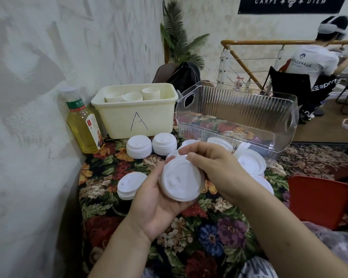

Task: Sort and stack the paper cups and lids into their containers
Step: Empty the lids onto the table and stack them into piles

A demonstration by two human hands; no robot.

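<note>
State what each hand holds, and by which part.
A small lid stack: the left hand cups its underside and rim, the right hand pinches its upper rim.

— Where is there open room on the bench (189, 233)?
— The near floral cloth below the hands is bare.
— And farther back?
— Lid stacks (139, 146) crowd the strip before the cream bin (137, 117); loose lids (251, 159) lie against the clear bin (239, 117), whose top is open. A bottle (82, 125) blocks the far left corner by the wall.
</note>
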